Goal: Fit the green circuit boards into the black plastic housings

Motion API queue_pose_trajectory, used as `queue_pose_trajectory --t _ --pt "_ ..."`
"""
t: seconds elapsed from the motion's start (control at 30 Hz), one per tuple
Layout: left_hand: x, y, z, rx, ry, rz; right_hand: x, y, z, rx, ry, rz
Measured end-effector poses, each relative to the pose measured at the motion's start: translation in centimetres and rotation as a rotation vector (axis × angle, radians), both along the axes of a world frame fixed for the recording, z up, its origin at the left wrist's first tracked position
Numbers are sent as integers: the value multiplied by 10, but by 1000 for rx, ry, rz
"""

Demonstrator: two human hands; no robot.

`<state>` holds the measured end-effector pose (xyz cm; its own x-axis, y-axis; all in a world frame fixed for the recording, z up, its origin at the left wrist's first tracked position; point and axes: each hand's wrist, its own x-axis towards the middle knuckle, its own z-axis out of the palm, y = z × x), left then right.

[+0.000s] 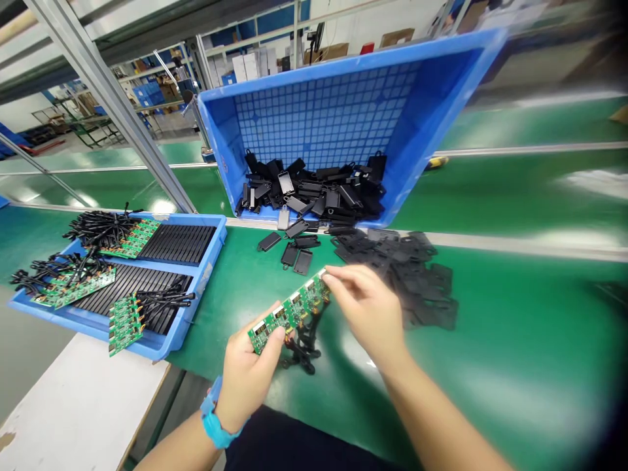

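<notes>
A green circuit board panel [294,307] with several small displays is held tilted above the green table. My left hand [252,356] grips its near end, thumb on top. My right hand [366,304] pinches the far end between thumb and fingers. Black cables [303,353] hang from the panel's lower edge. Just beyond it lie several loose black plastic cases [303,261]. Flat black pieces [417,278] are spread on the table beside my right hand, partly hidden by it.
A big blue crate [422,150] lies on its side at the back, with many black cases [314,196] spilling toward its opening. On the left, a blue tray [209,275] holds black slotted inserts and more circuit boards [125,320] with cables. A metal post [118,104] rises behind the tray.
</notes>
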<state>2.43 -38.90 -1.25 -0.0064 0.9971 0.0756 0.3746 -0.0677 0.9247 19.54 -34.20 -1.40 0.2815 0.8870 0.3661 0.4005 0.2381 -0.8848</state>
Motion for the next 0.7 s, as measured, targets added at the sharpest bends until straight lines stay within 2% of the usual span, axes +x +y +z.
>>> queue_pose_trajectory --t 0.23,0.47,0.7 --pt "0 -1 0 -2 39 -22 2 -4 1 120 -132 -74" --pt "-4 -1 0 48 63 -19 15 3 4 21 -211 134" --pt "-10 1 -1 54 90 -76 25 6 10 10 -296 194"
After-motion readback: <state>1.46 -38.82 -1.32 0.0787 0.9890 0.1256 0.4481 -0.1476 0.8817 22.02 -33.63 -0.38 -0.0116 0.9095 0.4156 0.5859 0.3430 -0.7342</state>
